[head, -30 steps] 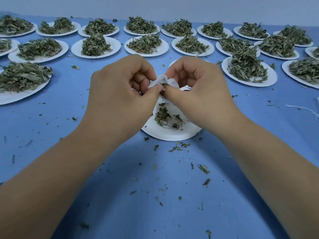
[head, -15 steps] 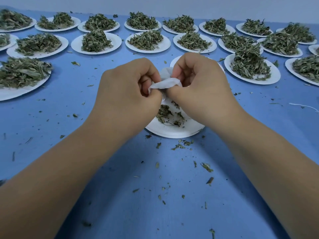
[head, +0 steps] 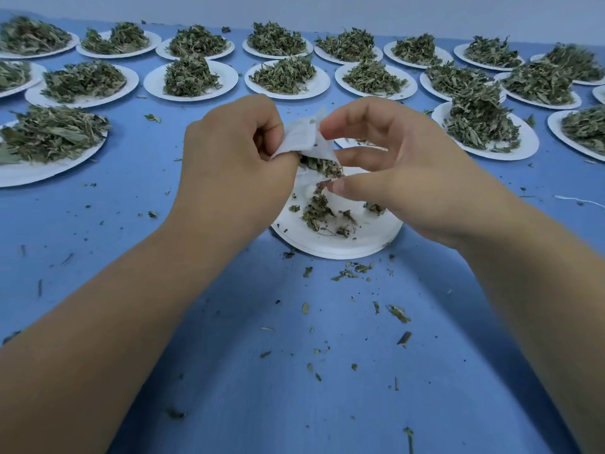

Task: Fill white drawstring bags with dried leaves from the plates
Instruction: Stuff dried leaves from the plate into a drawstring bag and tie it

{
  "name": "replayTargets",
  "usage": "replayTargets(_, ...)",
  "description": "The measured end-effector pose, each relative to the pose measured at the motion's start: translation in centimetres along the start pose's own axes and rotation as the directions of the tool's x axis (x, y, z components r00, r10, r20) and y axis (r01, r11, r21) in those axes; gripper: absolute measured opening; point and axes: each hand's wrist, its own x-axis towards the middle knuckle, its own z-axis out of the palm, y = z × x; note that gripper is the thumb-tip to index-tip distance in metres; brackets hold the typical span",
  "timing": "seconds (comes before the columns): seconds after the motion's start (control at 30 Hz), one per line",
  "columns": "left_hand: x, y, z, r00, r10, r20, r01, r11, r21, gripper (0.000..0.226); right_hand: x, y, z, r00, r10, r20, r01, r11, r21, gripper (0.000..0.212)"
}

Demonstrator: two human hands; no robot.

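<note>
- White fabric, crumpled: one drawstring bag, held in the air over the near plate, between the two hands.
- The left hand grips the bag, with its fingers curled round the left side and the thumb pressed on the lower edge.
- The right hand is loosely spread and clamps nothing. Its index fingertip touches the bag's top corner, and its thumb tip sits just beside the leaves below.
- The bag's visible fabric slants from that top corner down to the left thumb. A clump of dried leaves shows at the lower edge, so the open end seems to face down. The bag is too bunched to tell its true long axis, and no drawstring can be made out.
- The near plate is one white plate carrying only a few scattered leaves. Its far rim is hidden by the hands.
- A further plate shows only as a sliver between the right fingers.
- There are about eighteen heaped plates in rows beyond, and those at the left and right edges are cut off.
- One white string lies at the right, running out of view.
- The blue tabletop is flecked with too many leaf crumbs to count.
</note>
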Motion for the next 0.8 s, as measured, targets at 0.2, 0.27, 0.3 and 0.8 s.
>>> replayTargets(0.2, 0.0, 0.4, -0.2, 1.0, -0.017, 0.008, 0.017, 0.999, -0.034, 0.025, -0.1, 0.0, -0.1, 0.993, -0.09, -0.075, 0.08, 0.989, -0.12, 0.023)
replayTargets(0.27, -0.1, 0.7, -0.4, 1.0, -0.02, 0.014, 0.021, 0.998, -0.052, 0.021, -0.3, -0.1, 0.2, 0.99, -0.113, -0.087, 0.1, 0.986, -0.135, 0.021)
replayTargets(0.3, -0.2, 0.8, -0.4, 1.0, -0.017, 0.017, 0.018, 0.998, -0.066, 0.018, -0.3, -0.2, 0.3, 0.989, -0.12, -0.086, 0.106, 0.982, -0.153, 0.019)
replayTargets(0.8, -0.5, 1.5, -0.2, 0.998, 0.002, 0.058, 0.006, 0.992, -0.123, 0.01, 0.0, -0.6, 0.9, 0.971, -0.134, -0.2, 0.072, 0.954, -0.29, 0.013)
